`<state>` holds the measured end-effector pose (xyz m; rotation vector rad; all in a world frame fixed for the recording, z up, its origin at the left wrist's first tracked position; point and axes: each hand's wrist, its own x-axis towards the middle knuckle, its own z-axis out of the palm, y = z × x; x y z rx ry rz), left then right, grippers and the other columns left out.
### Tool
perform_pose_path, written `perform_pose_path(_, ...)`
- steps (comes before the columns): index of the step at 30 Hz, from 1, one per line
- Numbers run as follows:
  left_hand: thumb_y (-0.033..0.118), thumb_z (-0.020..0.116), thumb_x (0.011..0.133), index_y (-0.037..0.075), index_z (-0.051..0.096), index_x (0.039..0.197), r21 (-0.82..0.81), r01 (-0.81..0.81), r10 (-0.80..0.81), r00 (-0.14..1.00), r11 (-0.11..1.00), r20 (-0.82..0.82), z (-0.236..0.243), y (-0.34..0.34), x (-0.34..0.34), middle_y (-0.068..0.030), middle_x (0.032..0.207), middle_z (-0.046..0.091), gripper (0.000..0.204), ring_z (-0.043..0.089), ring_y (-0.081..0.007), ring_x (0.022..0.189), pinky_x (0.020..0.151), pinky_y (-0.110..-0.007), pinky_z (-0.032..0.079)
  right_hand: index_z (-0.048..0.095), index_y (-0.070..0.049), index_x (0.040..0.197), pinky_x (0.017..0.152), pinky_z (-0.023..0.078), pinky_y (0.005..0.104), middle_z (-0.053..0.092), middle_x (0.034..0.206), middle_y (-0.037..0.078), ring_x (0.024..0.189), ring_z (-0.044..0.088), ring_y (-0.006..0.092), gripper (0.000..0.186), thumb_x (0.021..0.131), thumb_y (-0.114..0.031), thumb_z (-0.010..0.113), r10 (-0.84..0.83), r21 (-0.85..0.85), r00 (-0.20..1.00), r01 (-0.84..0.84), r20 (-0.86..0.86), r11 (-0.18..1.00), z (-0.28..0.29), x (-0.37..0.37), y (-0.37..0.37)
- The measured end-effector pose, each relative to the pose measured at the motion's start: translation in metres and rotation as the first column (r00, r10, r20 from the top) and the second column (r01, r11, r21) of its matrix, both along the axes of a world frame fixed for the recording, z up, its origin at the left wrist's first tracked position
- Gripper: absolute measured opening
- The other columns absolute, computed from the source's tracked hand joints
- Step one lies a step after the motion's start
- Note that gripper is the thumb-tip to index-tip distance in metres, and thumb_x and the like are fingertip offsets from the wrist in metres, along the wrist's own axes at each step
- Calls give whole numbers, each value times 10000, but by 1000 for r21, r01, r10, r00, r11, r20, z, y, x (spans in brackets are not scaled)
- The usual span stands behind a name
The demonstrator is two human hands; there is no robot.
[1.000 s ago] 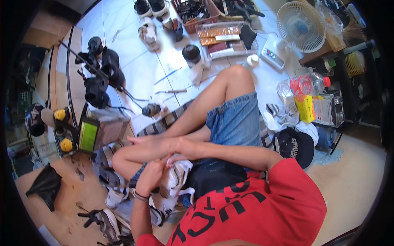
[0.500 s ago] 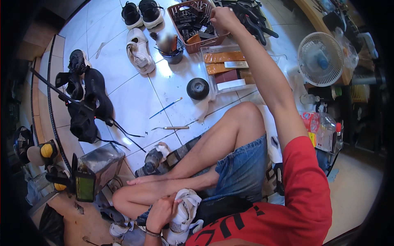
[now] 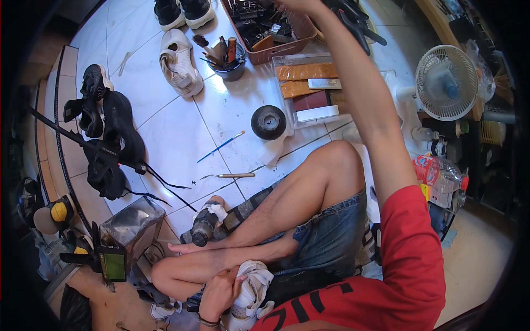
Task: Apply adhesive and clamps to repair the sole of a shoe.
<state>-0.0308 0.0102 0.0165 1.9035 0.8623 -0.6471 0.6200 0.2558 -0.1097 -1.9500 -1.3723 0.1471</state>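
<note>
One white shoe (image 3: 255,282), gripped in the left hand (image 3: 221,291), lies well this side of the brown basket (image 3: 282,52), lengthwise roughly toward it, while the right hand (image 3: 298,4) is nearest that basket, fingers cropped, grip untellable.

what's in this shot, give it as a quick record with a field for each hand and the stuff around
left hand: gripping a white shoe at the lap
right hand: arm stretched forward, hand partly cut off at the top edge by a brown basket; grip not visible
basket contents: jumbled small items, mostly dark
beside basket: pot of brushes, clear tray with orange and white pieces
tiles ahead of legs: blue-handled brush, wooden-handled tool
left side: black shoes
right side: white fan
</note>
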Motion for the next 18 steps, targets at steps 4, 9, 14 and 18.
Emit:
perform_pose_path(4, 273, 587, 1002, 31, 651, 1122, 24, 8, -8, 1000, 1000, -16, 0, -4, 0, -249, 839, 654, 278, 647, -451, 787, 696, -532, 505, 762, -2, 818, 703, 577, 363, 740, 794, 189, 722, 728, 259, 349, 800, -350, 770, -134, 65, 925, 119, 355, 991, 58, -6, -23)
perform_pose_path(9, 281, 590, 1001, 33, 659, 1119, 19, 7, -6, 1000, 1000, -14, -1, -4, -1, -250, 842, 657, 283, 648, -453, 782, 691, -533, 505, 782, -87, 1052, 814, 605, 419, 769, 953, 158, 849, 754, 323, 434, 874, -481, 753, 219, -481, 943, -75, 250, 873, 5, -60, -8)
perform_pose_path(14, 281, 593, 1000, 28, 660, 1114, 23, 11, -12, 1000, 1000, 23, -4, -4, 0, -251, 840, 660, 285, 649, -452, 774, 685, -531, 507, 766, -63, 1009, 822, 603, 457, 761, 977, 177, 942, 740, 346, 297, 822, -292, 788, 264, -543, 949, -132, 173, 829, -29, -66, -12)
perform_pose_path(18, 277, 591, 1000, 19, 657, 1099, 14, -5, 5, 1000, 1000, 8, -2, -4, -2, -249, 839, 662, 284, 653, -448, 771, 682, -528, 511, 740, -15, 926, 639, 606, 378, 743, 828, 132, 716, 726, 255, 244, 760, -179, 810, 230, -776, 972, -184, -52, 604, 17, -61, -29)
